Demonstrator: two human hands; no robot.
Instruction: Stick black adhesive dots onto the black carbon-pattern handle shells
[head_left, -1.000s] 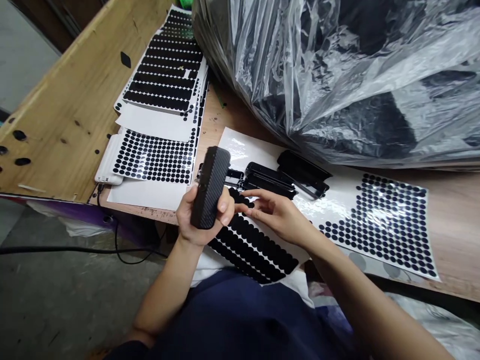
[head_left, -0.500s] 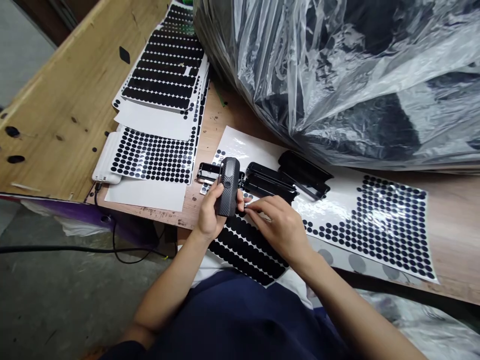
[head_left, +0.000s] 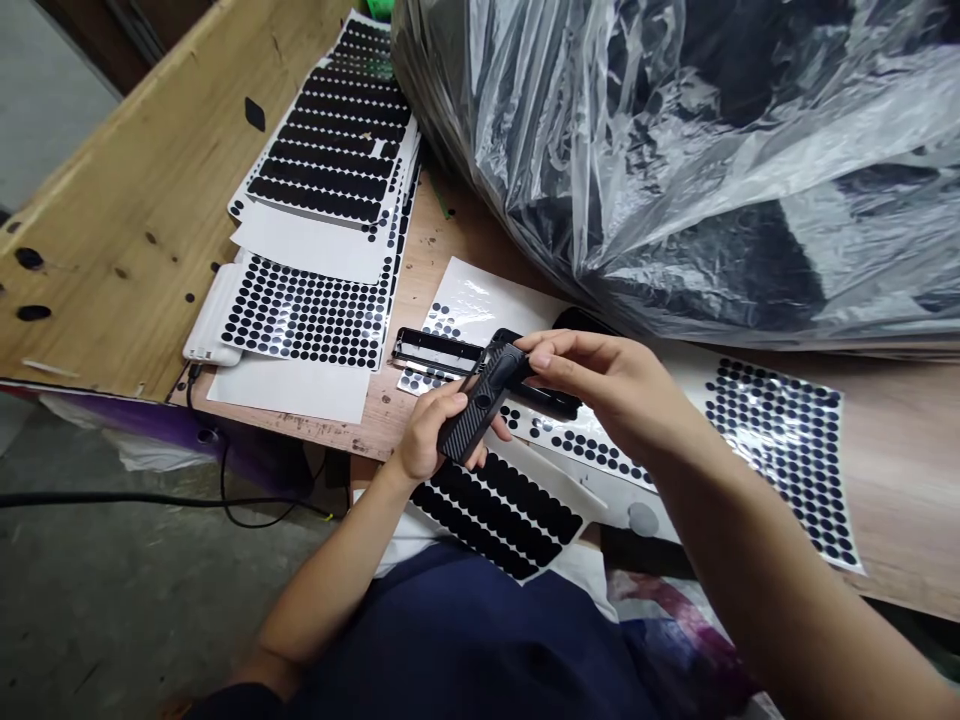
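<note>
My left hand (head_left: pixel 429 432) is closed around a small black case (head_left: pixel 480 408) with a ribbed, carbon-like surface and a round button-like spot. The case is tilted, its upper end pointing right and away from me. At that upper end, my right hand (head_left: pixel 611 375) has thumb and fingers pinched together; anything between the fingertips is hidden. Behind the case lie a black open frame-like shell (head_left: pixel 435 348) and another black shell (head_left: pixel 551 400), partly covered by my hands. A sheet of large black round stickers (head_left: pixel 502 515) rests below, at my lap.
A white sheet with small black dots (head_left: pixel 780 440) spreads to the right. More sticker sheets (head_left: pixel 322 150) are stacked at left, beside a white power bank (head_left: pixel 214 315) with a cable. A large plastic-wrapped bundle (head_left: pixel 675 180) fills the back; a wooden board (head_left: pixel 150 190) borders the left.
My right hand has moved up from the case's lower right side to its upper end. The case has tipped to the right in my left hand, and the dotted sheet has shifted slightly.
</note>
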